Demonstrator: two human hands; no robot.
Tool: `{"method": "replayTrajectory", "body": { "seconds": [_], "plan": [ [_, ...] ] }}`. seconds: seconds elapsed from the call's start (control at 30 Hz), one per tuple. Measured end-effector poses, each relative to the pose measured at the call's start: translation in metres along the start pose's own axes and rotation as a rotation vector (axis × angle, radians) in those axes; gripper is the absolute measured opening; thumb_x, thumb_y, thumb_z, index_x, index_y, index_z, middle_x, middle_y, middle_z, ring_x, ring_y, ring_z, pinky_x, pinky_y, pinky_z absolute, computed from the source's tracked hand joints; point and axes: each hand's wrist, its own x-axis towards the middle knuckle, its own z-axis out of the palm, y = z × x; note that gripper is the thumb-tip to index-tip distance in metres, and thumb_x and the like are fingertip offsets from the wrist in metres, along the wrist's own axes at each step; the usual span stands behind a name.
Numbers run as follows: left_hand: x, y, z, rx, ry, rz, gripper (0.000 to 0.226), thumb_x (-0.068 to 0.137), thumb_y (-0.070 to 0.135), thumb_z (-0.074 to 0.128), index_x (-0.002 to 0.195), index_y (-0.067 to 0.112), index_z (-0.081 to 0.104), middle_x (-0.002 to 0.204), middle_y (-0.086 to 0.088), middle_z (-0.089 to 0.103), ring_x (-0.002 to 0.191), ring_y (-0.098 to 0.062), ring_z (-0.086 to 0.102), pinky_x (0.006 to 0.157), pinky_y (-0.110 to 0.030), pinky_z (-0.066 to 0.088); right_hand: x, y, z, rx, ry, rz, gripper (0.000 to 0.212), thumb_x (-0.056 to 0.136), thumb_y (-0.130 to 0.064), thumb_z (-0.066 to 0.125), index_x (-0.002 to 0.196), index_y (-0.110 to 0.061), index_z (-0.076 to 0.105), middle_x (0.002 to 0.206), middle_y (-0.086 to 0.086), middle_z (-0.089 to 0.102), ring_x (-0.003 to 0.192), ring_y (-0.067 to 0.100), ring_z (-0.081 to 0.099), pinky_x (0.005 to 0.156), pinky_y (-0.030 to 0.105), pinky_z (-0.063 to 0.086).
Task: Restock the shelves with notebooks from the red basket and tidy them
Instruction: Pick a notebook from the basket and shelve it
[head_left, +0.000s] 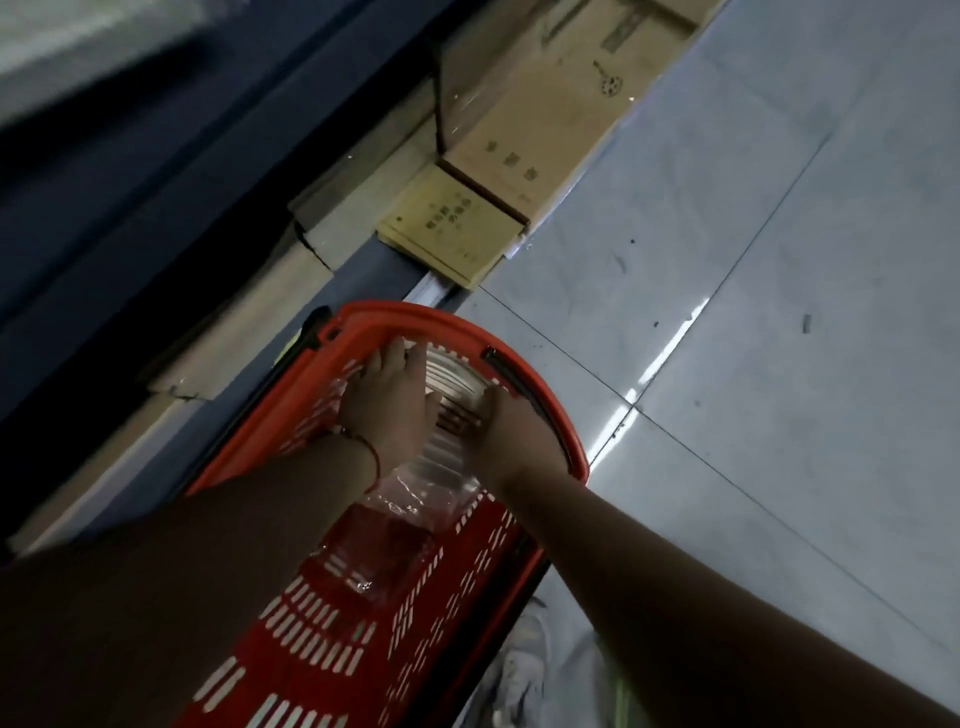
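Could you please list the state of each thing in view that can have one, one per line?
red basket: on the floor beside the shelf base, still holding stock.
notebooks: stacked at the basket's far end, both hands on them.
left hand: reaching in, fingers extended onto the stack.
right hand: gripping the stack's right side.
cardboard boxes: closed, along the shelf base.

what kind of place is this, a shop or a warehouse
Most likely a shop aisle. A red shopping basket stands on a tiled floor, beside a blue shelf base holding brown cardboard boxes, and both hands reach into the basket for plastic-wrapped stock.
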Motion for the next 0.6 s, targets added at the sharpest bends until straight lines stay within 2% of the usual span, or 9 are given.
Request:
{"method": "replayTrajectory", "body": {
  "seconds": [0.07, 0.13, 0.23, 0.3, 0.37, 0.43, 0.47, 0.53, 0.6],
  "plan": [
    [0.003, -0.004, 0.012, -0.010, 0.020, 0.028, 0.065, 0.100, 0.039, 0.050, 0.155, 0.015, 0.023, 0.157, -0.010, 0.027, 0.142, -0.030, 0.031, 0.111, -0.042, 0.037, 0.006, 0.003, 0.006, -0.021, 0.017, 0.011, 0.045, 0.089, -0.020, 0.056, 0.133, -0.018, 0.048, 0.121, 0.006, 0.062, 0.101, 0.024, 0.065, 0.086, 0.045, 0.057],
    [0.008, -0.008, 0.018, -0.048, 0.101, 0.057, 0.059, 0.097, 0.036, 0.054, 0.149, 0.016, 0.034, 0.146, -0.009, 0.040, 0.131, -0.027, 0.041, 0.102, -0.039, 0.043, 0.009, 0.006, 0.011, -0.014, 0.016, 0.014, 0.051, 0.090, -0.020, 0.057, 0.139, -0.018, 0.042, 0.127, 0.005, 0.056, 0.105, 0.023, 0.062, 0.090, 0.044, 0.055],
    [0.018, -0.010, 0.017, -0.052, 0.195, 0.080, 0.037, 0.094, 0.031, 0.056, 0.127, 0.014, 0.053, 0.123, -0.010, 0.054, 0.112, -0.028, 0.050, 0.093, -0.039, 0.043, 0.008, 0.009, 0.015, 0.012, 0.043, 0.011, 0.055, 0.091, -0.022, 0.057, 0.142, -0.019, 0.038, 0.131, 0.004, 0.052, 0.109, 0.022, 0.059, 0.093, 0.044, 0.053],
    [0.023, -0.011, 0.013, -0.035, 0.188, 0.075, 0.027, 0.094, 0.027, 0.057, 0.116, 0.013, 0.057, 0.117, -0.011, 0.055, 0.109, -0.029, 0.049, 0.092, -0.040, 0.041, 0.006, 0.010, 0.016, 0.009, 0.071, 0.008, 0.057, 0.091, -0.023, 0.061, 0.143, -0.019, 0.037, 0.131, 0.003, 0.053, 0.112, 0.021, 0.057, 0.095, 0.043, 0.052],
    [0.025, -0.015, 0.009, -0.033, 0.166, 0.092, 0.023, 0.092, 0.025, 0.059, 0.111, 0.012, 0.057, 0.114, -0.011, 0.054, 0.109, -0.030, 0.049, 0.091, -0.041, 0.041, 0.005, 0.010, 0.017, -0.004, 0.074, 0.003, 0.060, 0.090, -0.025, 0.062, 0.144, -0.019, 0.037, 0.133, 0.003, 0.052, 0.116, 0.022, 0.056, 0.097, 0.044, 0.051],
    [0.019, -0.021, 0.009, -0.070, 0.133, 0.135, 0.017, 0.090, 0.021, 0.060, 0.104, 0.012, 0.056, 0.107, -0.008, 0.055, 0.102, -0.028, 0.052, 0.083, -0.039, 0.043, 0.004, 0.011, 0.016, -0.012, 0.058, 0.008, 0.062, 0.091, -0.025, 0.061, 0.146, -0.019, 0.035, 0.137, 0.004, 0.050, 0.120, 0.024, 0.054, 0.099, 0.046, 0.050],
    [0.015, -0.024, 0.008, -0.102, 0.104, 0.149, 0.012, 0.090, 0.020, 0.059, 0.099, 0.014, 0.052, 0.099, -0.005, 0.056, 0.095, -0.026, 0.055, 0.075, -0.036, 0.043, 0.004, 0.011, 0.017, -0.011, 0.044, 0.013, 0.062, 0.091, -0.025, 0.060, 0.147, -0.019, 0.034, 0.140, 0.005, 0.049, 0.122, 0.025, 0.053, 0.100, 0.047, 0.049],
    [0.003, -0.032, 0.008, -0.135, 0.029, 0.163, 0.018, 0.092, 0.021, 0.060, 0.092, 0.020, 0.041, 0.078, 0.003, 0.054, 0.074, -0.023, 0.058, 0.061, -0.031, 0.036, 0.003, 0.014, 0.017, -0.010, -0.002, 0.051, 0.061, 0.093, -0.028, 0.058, 0.147, -0.017, 0.034, 0.141, 0.006, 0.048, 0.124, 0.027, 0.052, 0.101, 0.048, 0.049],
    [-0.011, -0.040, 0.008, -0.139, -0.027, 0.175, 0.022, 0.093, 0.024, 0.062, 0.089, 0.021, 0.040, 0.065, 0.006, 0.049, 0.061, -0.021, 0.053, 0.055, -0.030, 0.032, 0.002, 0.019, 0.020, -0.026, -0.075, 0.104, 0.054, 0.093, -0.033, 0.057, 0.142, -0.016, 0.041, 0.138, 0.009, 0.050, 0.122, 0.028, 0.052, 0.100, 0.048, 0.049]
  ]
}}
